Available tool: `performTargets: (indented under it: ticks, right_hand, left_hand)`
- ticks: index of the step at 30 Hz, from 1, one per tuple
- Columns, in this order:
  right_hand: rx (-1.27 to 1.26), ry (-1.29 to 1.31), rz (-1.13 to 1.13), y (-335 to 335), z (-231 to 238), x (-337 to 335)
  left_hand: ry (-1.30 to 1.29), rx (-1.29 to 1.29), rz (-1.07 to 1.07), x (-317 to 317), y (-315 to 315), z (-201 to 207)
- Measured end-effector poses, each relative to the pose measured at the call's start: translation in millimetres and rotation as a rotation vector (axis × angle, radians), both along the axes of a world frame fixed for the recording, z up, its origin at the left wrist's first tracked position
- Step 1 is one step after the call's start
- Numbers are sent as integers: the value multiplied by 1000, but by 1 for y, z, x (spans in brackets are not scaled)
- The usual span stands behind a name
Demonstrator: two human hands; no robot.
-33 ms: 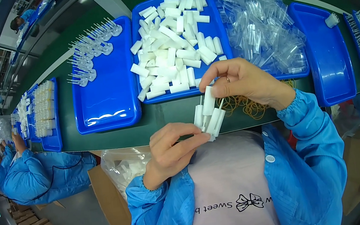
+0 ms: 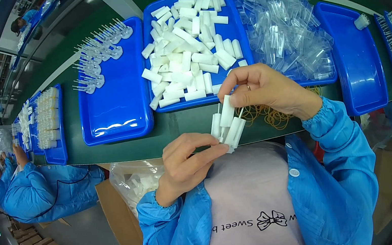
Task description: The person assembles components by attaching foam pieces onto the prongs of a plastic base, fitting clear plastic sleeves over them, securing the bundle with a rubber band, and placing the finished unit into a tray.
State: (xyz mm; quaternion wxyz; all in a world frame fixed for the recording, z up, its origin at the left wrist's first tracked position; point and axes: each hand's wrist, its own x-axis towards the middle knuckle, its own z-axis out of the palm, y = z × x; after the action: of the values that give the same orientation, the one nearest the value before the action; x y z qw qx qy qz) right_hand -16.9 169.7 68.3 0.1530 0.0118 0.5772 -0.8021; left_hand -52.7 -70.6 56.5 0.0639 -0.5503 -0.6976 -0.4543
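Note:
My left hand (image 2: 187, 162) grips a small pronged holder (image 2: 231, 149) by its base between thumb and fingers, in front of my chest. White foam-like tubes (image 2: 238, 131) stand on it, and a thin bare prong (image 2: 241, 111) shows between them. From above, my right hand (image 2: 267, 91) pinches the top of one white tube (image 2: 226, 111) over the holder. Whether that tube is fully seated on a prong cannot be seen. Beyond my hands, a blue tray (image 2: 162, 104) holds a heap of similar white tubes (image 2: 180, 58).
Left, a blue tray (image 2: 117, 127) carries pronged holders (image 2: 94, 61). Right are clear plastic sleeves (image 2: 284, 31) and a blue tray (image 2: 358, 76) with one piece (image 2: 361, 22). Rubber bands (image 2: 274, 115) lie near my right wrist. A co-worker (image 2: 42, 188) sits left; a bagged carton (image 2: 117, 207) stands below.

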Motion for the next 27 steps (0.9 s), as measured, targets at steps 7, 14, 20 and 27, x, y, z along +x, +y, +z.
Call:
performTargets:
  ticks: [7,14,20,27]
  right_hand:
    - [141,-37,79,-8,2,8]
    - [243,35,27,-18,5,17]
    - [372,181,-82,-21,0,20]
    - [551,278,-82,-16,7,18]
  left_hand:
    - [77,15,14,7,1,-9]
    - [97,194,179,18,5,-36]
    - [43,182,267,13,10,-32]
    - [-142,0,241,5,17,-18]
